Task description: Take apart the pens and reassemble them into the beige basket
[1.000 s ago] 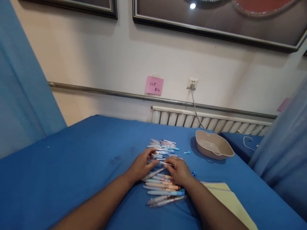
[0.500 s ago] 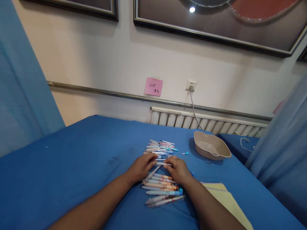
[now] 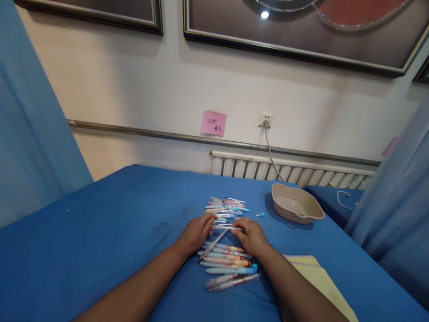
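My left hand (image 3: 196,233) is closed, its thumb and fingertips at the left end of a slim whitish pen (image 3: 223,227). My right hand (image 3: 253,236) pinches the right end of that pen, which lies level between both hands. Whether it is a whole pen or a barrel with its refill is too small to tell. Just below it, a clear pen (image 3: 214,243) lies slanted. Nearer to me is a row of pens with blue, orange and clear barrels, among them a light blue pen (image 3: 231,270). Beyond my hands lies another group of pens and thin parts (image 3: 224,206).
A beige plastic basin (image 3: 296,205) stands at the back right of the blue-covered bed (image 3: 117,214). A small teal pen piece (image 3: 260,214) lies left of it. Yellow cloth or paper (image 3: 311,273) is beside my right forearm. Behind are a radiator (image 3: 248,166) and a plugged cord (image 3: 270,147).
Both hands have moved slightly apart, with the slim pen still between them. My left fingers have shifted a little left. The view has tilted slightly.
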Demonstrator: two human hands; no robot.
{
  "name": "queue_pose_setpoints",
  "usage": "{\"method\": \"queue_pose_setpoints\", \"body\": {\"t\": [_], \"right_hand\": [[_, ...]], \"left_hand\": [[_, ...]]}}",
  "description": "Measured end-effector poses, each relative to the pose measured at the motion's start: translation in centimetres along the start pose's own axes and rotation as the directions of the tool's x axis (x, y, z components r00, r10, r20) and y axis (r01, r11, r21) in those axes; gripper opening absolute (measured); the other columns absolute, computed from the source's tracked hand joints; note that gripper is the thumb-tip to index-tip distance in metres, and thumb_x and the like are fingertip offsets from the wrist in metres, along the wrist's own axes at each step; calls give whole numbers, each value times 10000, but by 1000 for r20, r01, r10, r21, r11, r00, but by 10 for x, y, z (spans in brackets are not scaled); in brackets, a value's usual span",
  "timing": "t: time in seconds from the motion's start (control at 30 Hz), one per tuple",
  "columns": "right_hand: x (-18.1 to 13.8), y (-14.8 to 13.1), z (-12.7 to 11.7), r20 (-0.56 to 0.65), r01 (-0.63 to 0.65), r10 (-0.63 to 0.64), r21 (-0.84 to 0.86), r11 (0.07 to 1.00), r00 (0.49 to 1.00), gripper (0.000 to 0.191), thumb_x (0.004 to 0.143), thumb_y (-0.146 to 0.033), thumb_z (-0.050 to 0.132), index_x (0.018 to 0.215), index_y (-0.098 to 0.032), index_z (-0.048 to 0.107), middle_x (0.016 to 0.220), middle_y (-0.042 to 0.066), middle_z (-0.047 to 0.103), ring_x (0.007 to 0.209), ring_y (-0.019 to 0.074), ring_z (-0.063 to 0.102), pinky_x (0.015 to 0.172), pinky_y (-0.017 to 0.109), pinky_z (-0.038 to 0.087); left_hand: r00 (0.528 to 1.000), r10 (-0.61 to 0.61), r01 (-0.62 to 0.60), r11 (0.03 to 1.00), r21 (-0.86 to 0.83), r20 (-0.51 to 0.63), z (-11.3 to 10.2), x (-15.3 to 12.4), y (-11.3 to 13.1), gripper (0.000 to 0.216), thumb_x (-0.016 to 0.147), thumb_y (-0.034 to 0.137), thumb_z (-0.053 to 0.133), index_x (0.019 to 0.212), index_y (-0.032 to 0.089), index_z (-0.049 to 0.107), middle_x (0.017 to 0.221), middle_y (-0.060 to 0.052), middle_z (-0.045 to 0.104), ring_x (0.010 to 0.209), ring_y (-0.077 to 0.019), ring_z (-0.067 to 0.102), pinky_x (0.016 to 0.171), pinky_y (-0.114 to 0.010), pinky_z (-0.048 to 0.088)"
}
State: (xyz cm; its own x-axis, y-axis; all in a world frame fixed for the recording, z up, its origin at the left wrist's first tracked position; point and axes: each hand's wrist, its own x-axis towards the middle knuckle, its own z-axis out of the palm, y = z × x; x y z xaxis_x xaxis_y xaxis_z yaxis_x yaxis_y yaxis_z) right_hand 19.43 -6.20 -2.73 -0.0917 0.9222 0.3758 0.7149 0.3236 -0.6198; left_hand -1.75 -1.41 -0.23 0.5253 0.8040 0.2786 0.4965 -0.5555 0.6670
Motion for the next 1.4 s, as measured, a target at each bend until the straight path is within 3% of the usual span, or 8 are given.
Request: {"method": "queue_pose_setpoints", "body": {"t": [0.07,0.2,0.43,0.7,0.97,1.2,1.4], "right_hand": [[0,2,1,-4,-17,17,14,1000,1000,153,804,-296,572,891,-229,678,863,20,659,800,164,593,723,260,436],[1,6,0,-1,-37,37,-8,999,999,138,800,-291,572,873,-232,672,853,12,656,792,160,592,710,253,430],[5,20,-8,-14,-129,129,-124,984,992,125,771,-214,579,876,-219,646,862,17,647,802,154,582,719,251,411],[6,31,-9,-71,-216,206,-203,955,976,121,771,-217,579,865,-218,655,887,44,645,839,188,584,745,283,415],[4,6,-6,-8,-19,19,-106,994,1000,146,780,-191,573,900,-235,644,906,11,668,864,168,577,780,268,398],[3,-2,-4,117,-1,26,-206,978,993,118,739,-167,605,831,-236,630,788,-11,655,784,162,560,681,236,367],[3,-1,-11,100,-36,70,-309,950,992,131,772,-172,578,881,-232,620,866,11,664,843,182,556,761,277,350]], "left_hand": [[999,-47,47,999,-10,0,-1,1,0,365,904,404,317,1021,198,595,619,8,632,642,-168,602,644,-254,438],[998,-49,48,999,-21,-45,-3,2,0,333,865,410,396,1013,188,596,706,-6,662,661,-172,609,626,-251,435],[984,-62,57,998,-36,-170,-5,3,-7,322,838,389,439,1022,170,588,844,-44,678,754,-191,620,693,-283,457],[992,-81,83,996,23,-97,1,5,-19,282,815,347,481,992,168,608,844,-50,667,760,-192,610,687,-281,460],[997,-52,42,989,-145,-64,6,3,-10,272,824,370,485,967,173,606,899,-39,677,783,-177,620,704,-275,479],[997,-60,54,990,-132,-40,5,3,-10,271,810,371,504,947,161,604,858,-41,666,765,-181,605,706,-291,480],[976,-138,119,986,-119,-167,0,8,-21,300,791,397,514,964,169,606,880,-53,673,820,-210,617,757,-335,482]]}}
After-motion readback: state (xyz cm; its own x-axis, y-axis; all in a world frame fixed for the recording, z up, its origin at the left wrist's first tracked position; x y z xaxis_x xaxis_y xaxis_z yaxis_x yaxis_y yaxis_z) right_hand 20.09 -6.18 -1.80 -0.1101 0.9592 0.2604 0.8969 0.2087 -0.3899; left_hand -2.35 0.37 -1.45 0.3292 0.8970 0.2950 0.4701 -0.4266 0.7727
